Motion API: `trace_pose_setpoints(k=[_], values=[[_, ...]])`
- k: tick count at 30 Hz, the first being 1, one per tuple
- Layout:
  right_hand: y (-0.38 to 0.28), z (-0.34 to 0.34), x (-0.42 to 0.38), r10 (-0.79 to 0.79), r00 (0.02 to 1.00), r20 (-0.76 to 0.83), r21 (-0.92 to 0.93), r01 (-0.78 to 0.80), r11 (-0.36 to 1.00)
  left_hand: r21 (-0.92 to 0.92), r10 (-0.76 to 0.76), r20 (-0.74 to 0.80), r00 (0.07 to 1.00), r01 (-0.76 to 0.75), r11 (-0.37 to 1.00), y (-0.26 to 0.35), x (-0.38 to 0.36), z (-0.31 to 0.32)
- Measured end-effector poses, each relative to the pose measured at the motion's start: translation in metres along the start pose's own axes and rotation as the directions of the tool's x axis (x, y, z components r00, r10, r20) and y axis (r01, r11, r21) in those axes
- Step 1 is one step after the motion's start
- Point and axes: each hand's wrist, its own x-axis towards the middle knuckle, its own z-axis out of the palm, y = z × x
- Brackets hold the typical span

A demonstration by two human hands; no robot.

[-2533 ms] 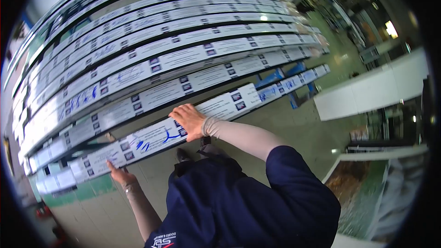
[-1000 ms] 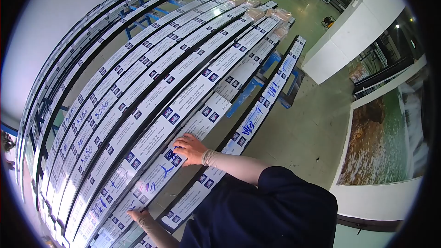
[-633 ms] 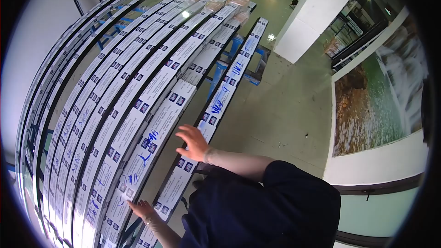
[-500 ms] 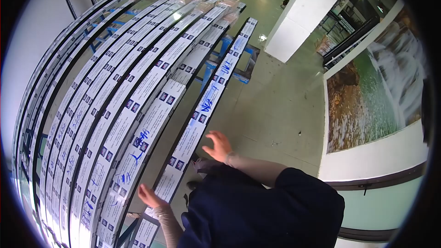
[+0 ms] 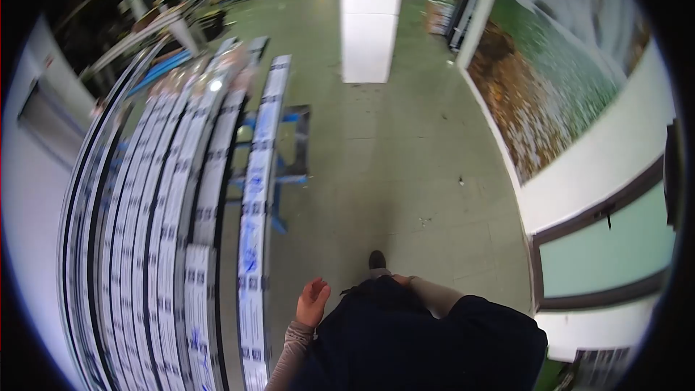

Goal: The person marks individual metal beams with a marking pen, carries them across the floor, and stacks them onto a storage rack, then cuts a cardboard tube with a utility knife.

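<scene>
My left hand (image 5: 313, 303) is in the air just right of the nearest long white profile (image 5: 253, 246), apart from it, with its fingers curled and what they hold, if anything, not visible. Close to the front of my dark clothing is my right hand (image 5: 400, 279), mostly hidden, its fingers not clear. The nearest profile has blue handwriting and printed labels on its wrapping. Left of it, several more wrapped profiles (image 5: 168, 224) lie side by side, blurred by motion.
A blue stand (image 5: 279, 206) supports the profiles. Ahead rises a white pillar (image 5: 368, 22). The green floor (image 5: 362, 166) runs between the profiles and a right-hand wall with a waterfall picture (image 5: 550, 65). My shoe (image 5: 376, 259) shows below.
The view has turned to the right, shifting the pillar and profiles leftward. My left hand is now beside the nearest profile's right side; my right hand has drawn back to my body.
</scene>
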Motion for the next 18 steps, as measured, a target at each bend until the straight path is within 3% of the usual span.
trace_pose_setpoints(k=[2,3,6,7,8,11,18], values=[[0.002,-0.058,0.032,-0.2,0.97,0.137,0.017,0.2,0.98,0.096,-0.018,0.101,0.995,0.008,0.995,-0.004,0.069,0.038],[0.004,-0.076,0.032,-0.209,0.948,0.241,0.496,0.065,0.866,0.156,-0.035,0.171,0.985,0.008,0.988,0.007,0.096,0.054],[-0.02,-0.165,0.031,-0.305,0.952,-0.033,0.096,0.307,0.947,0.225,-0.029,0.284,0.958,-0.037,0.974,0.05,0.185,0.119],[-0.03,-0.181,0.029,-0.124,0.983,-0.139,0.379,0.168,0.91,0.228,-0.017,0.298,0.954,-0.054,0.972,0.062,0.209,0.134],[-0.054,-0.196,0.012,-0.083,0.985,-0.148,0.581,0.155,0.799,0.235,-0.01,0.304,0.953,-0.065,0.97,0.073,0.231,0.144],[-0.097,-0.25,0.018,-0.034,0.972,-0.231,0.576,0.165,0.801,0.278,-0.034,0.307,0.951,-0.055,0.959,0.099,0.302,0.161],[-0.205,-0.337,0.13,-0.016,0.942,-0.336,0.371,0.148,0.917,0.319,-0.029,0.093,0.995,-0.002,0.948,0.109,0.467,0.137]])
